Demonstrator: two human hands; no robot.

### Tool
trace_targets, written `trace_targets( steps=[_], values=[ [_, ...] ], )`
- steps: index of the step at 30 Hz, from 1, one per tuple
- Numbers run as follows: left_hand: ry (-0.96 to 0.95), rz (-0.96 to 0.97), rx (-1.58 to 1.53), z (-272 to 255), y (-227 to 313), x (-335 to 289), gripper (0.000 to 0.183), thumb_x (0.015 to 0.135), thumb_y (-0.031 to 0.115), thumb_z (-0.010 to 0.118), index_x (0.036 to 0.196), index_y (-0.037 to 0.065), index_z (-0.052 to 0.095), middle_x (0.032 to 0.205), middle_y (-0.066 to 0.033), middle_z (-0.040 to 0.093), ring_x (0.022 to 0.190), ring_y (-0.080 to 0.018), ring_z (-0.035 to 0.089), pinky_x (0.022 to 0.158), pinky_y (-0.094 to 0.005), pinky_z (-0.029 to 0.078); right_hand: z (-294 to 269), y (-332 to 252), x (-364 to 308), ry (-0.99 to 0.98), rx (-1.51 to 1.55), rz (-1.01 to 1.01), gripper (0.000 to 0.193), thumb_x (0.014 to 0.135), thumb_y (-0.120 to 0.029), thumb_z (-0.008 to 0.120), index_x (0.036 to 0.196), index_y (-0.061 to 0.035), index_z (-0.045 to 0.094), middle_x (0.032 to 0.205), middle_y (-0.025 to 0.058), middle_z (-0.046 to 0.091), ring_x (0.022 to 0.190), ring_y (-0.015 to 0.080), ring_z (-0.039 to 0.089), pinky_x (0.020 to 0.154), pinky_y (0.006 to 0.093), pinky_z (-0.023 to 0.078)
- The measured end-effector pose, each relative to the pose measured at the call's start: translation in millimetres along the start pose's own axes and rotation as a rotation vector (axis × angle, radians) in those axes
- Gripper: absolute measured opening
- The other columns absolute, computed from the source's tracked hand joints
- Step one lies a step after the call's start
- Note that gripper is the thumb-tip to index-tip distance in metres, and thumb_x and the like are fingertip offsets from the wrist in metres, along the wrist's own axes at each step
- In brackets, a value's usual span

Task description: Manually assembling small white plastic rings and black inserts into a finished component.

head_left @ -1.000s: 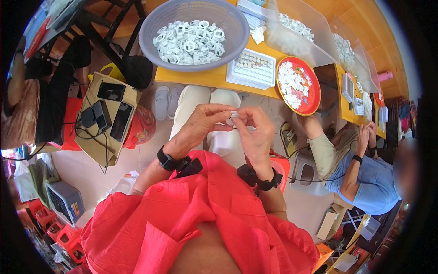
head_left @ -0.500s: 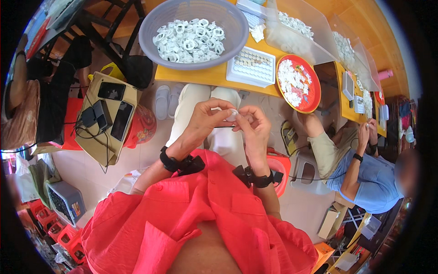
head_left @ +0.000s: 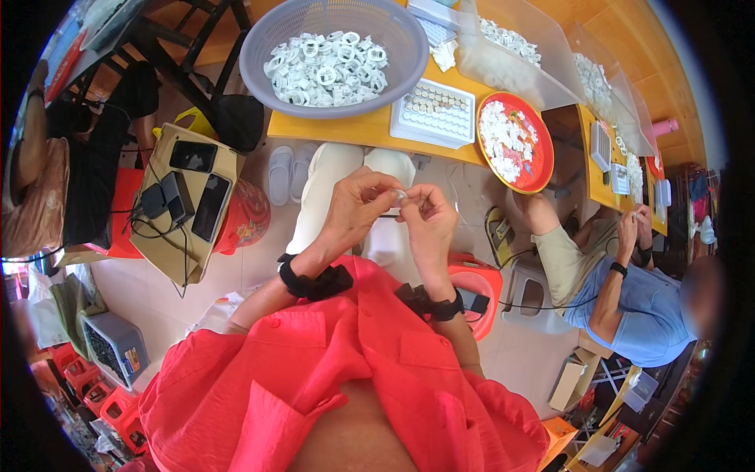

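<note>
Over my lap, my left hand [head_left: 358, 203] and my right hand [head_left: 427, 216] meet fingertip to fingertip. Pinched between them is a small white plastic ring-like part [head_left: 399, 194], partly covered by my fingers. Beyond my knees a grey-purple basket [head_left: 255, 75] holds many white ring-shaped plastic parts [head_left: 326, 69]. A white tray [head_left: 429, 135] with rows of small round metal pieces [head_left: 431, 101] lies at the table's near edge. To its right stands a red round tray [head_left: 541, 161] with a heap of small white pieces [head_left: 503, 141].
Clear plastic bins [head_left: 511, 75] of white parts line the yellow table [head_left: 330, 130]. A co-worker in a blue shirt [head_left: 629, 315] sits at right. Phones [head_left: 211, 206] and cables lie on cardboard [head_left: 181, 259] at left. A red stool [head_left: 486, 291] stands by my right arm.
My right hand and forearm have shifted slightly left and turned, uncovering more of the red stool. The small white part is now tilted edge-on between my fingers.
</note>
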State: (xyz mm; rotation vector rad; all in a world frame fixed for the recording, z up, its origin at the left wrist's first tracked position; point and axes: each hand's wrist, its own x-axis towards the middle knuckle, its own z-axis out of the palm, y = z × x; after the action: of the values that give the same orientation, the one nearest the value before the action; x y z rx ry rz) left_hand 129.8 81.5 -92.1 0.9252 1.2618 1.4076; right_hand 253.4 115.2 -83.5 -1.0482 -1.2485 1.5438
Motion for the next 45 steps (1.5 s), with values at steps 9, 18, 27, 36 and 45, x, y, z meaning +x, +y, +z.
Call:
trace_targets(
  steps=[9,18,27,36,45],
  values=[
    [0.059,0.003,0.016,2.4,-3.5,-0.2,0.011,0.082,0.002,0.057,0.09,-0.002,0.062,0.086,-0.0058,0.055,0.075,-0.0126,0.058,0.065,-0.0233,0.051,2.6,12.1,-2.5,0.104,-0.287,-0.182,0.006,0.078,-0.001,0.06,0.08,-0.0001,0.055,0.072,0.0013,0.052,0.062,0.0065,0.054,0.054,0.0196,0.043],
    [-0.011,-0.057,0.064,-1.9,0.0,-1.8,0.021,0.079,-0.001,0.059,0.1,0.0,0.061,0.081,-0.0034,0.061,0.075,-0.0089,0.059,0.067,-0.0221,0.049,-8.0,0.9,-0.6,0.027,-0.141,-0.064,0.011,0.078,0.003,0.06,0.089,0.0021,0.06,0.075,0.0037,0.053,0.062,0.0079,0.055,0.055,0.0201,0.045],
    [-0.029,0.228,0.487,-0.6,4.6,-2.8,0.026,0.069,0.003,0.06,0.095,0.0,0.062,0.073,-0.014,0.061,0.062,-0.0217,0.062,0.058,-0.0281,0.049,-9.2,-8.6,1.3,0.024,-0.462,-0.215,0.011,0.073,0.003,0.061,0.084,0.0016,0.062,0.066,0.0095,0.052,0.056,0.0141,0.054,0.051,0.0254,0.042],
    [-0.149,0.351,0.808,-3.1,4.0,-0.2,0.023,0.069,0.003,0.057,0.092,0.001,0.06,0.071,-0.0151,0.06,0.06,-0.0269,0.06,0.055,-0.0323,0.047,-11.4,-13.8,1.0,-0.034,-0.593,-0.203,0.01,0.074,0.003,0.059,0.083,0.002,0.062,0.069,0.013,0.054,0.056,0.0202,0.055,0.052,0.0302,0.044],
    [-0.153,0.441,0.873,0.2,-4.2,2.7,0.013,0.069,0.005,0.058,0.082,0.001,0.054,0.068,-0.0147,0.056,0.06,-0.0329,0.055,0.052,-0.0402,0.045,-14.3,-5.0,0.5,-0.001,-0.535,-0.169,0.01,0.073,0.003,0.06,0.083,0.0027,0.062,0.067,0.0124,0.053,0.056,0.0176,0.055,0.051,0.0291,0.045]
  ],
)
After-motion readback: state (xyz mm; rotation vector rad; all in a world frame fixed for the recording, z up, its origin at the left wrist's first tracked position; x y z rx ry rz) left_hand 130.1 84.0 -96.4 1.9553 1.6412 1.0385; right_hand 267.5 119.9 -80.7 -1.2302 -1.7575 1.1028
